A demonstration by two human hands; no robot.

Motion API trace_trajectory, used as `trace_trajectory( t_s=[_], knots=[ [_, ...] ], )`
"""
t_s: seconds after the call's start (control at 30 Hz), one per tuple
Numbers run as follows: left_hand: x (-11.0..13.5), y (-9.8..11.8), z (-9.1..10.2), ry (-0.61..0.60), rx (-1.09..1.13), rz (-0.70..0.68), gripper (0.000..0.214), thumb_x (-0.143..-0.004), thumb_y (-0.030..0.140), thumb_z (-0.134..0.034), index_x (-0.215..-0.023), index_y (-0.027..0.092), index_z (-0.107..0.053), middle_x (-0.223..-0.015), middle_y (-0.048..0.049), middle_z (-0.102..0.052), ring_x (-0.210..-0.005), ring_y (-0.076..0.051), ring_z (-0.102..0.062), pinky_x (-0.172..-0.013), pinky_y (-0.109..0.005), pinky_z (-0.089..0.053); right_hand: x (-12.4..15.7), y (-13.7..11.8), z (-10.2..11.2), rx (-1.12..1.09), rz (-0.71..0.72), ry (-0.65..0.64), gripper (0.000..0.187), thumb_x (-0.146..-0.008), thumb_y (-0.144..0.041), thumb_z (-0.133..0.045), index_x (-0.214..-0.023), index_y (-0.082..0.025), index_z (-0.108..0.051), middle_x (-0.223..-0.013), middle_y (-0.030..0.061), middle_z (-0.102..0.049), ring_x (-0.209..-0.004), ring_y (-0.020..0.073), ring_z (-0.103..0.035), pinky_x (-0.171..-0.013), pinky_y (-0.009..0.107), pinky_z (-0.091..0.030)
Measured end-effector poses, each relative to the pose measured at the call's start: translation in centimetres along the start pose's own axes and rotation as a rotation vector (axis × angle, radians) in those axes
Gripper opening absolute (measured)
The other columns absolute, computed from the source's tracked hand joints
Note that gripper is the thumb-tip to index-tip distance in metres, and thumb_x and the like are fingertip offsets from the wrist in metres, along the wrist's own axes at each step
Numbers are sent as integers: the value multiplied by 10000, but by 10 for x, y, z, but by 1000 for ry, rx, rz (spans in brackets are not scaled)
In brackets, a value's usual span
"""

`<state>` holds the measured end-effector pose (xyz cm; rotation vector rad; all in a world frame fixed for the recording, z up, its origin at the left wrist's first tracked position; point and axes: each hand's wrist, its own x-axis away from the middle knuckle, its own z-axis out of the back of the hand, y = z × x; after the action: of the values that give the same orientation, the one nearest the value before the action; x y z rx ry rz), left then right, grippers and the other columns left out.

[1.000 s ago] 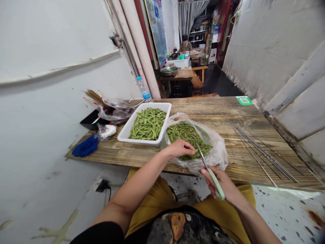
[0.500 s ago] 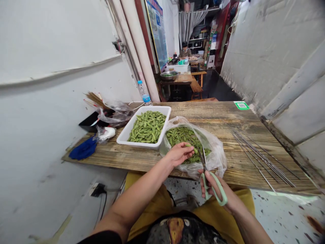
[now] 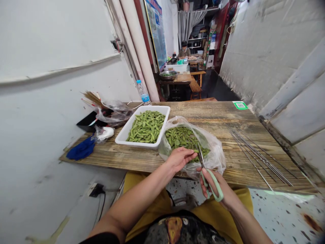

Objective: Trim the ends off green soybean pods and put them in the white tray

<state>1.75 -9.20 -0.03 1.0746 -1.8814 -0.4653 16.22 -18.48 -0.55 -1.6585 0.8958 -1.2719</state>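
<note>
My left hand point(image 3: 181, 158) pinches a green edamame pod point(image 3: 195, 151) over the near side of an open clear plastic bag point(image 3: 215, 149). In the bag lies a heap of edamame pods point(image 3: 177, 135). A pair of scissors point(image 3: 212, 188) with pale green handles is in my right hand point(image 3: 220, 188), fingers through the loops. Its blades point away from me, slightly parted, at the right end of the held pod. To the left of the bag stands a white plastic tub point(image 3: 121, 138) filled with edamame pods point(image 3: 147, 127).
Several metal skewers point(image 3: 259, 154) lie on the wooden table point(image 3: 203, 112) at right. A water bottle point(image 3: 144, 93), a black box point(image 3: 87, 121) with wooden sticks, and a blue cloth point(image 3: 80, 149) are at left. Farther back, a person point(image 3: 184, 50) sits at another table.
My left hand has moved slightly right and down with the pod, which now meets the scissor blades. The scissors' handles are closer together and the blades less spread.
</note>
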Motion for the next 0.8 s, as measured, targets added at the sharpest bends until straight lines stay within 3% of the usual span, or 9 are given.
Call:
trace_trajectory(
  t_s=[0.23,0.37,0.5,0.57,0.67,0.73,0.8],
  knots=[
    [2,-10,0,11,22,-46,327,-656,-20,-683,-508,126,-430,-642,-52,-655,-670,-122,-663,-764,-266,-562,-3,2,0,54,40,-18,456,-833,-599,-470,-642,-185,-462,-499,-48,-509,-382,72,-458,-395,200,-330],
    [4,-15,3,24,18,-37,342,-686,-43,-639,-503,129,-406,-621,-54,-641,-677,-122,-664,-763,-257,-556,-7,13,-2,-8,-29,3,440,-806,-604,-507,-652,-195,-458,-445,-76,-459,-314,67,-410,-336,196,-316],
    [5,-1,7,16,-4,-42,272,-705,-56,-603,-571,121,-448,-630,-43,-623,-706,-126,-668,-794,-258,-540,-12,26,1,-61,-51,25,427,-738,-610,-593,-748,-192,-506,-486,-89,-444,-304,55,-372,-288,182,-310],
    [1,15,8,-40,-46,-79,153,-740,-40,-558,-714,109,-534,-692,-49,-634,-754,-135,-670,-804,-266,-529,-12,30,2,-83,-32,11,431,-736,-607,-603,-822,-192,-523,-530,-81,-455,-347,58,-401,-315,178,-344],
    [-13,41,9,-83,-282,-164,297,-770,-13,-479,-1018,117,-577,-776,-51,-639,-750,-124,-651,-767,-268,-518,-8,28,4,-94,-13,-2,444,-784,-604,-555,-944,-191,-528,-623,-52,-493,-461,71,-478,-415,182,-406],
    [-28,52,8,5,-633,-266,384,-750,10,-481,-1103,126,-579,-799,-48,-638,-738,-129,-630,-746,-273,-504,-4,26,4,-100,-32,5,481,-789,-620,-534,-1001,-189,-520,-673,-37,-506,-510,79,-501,-454,190,-418],
    [-43,57,7,116,-1100,-397,362,-725,70,-542,-1072,140,-619,-851,-60,-655,-812,-165,-621,-786,-294,-482,-1,25,5,-111,-48,6,505,-789,-629,-526,-1037,-189,-510,-695,-31,-506,-524,85,-502,-464,199,-418]
  ],
)
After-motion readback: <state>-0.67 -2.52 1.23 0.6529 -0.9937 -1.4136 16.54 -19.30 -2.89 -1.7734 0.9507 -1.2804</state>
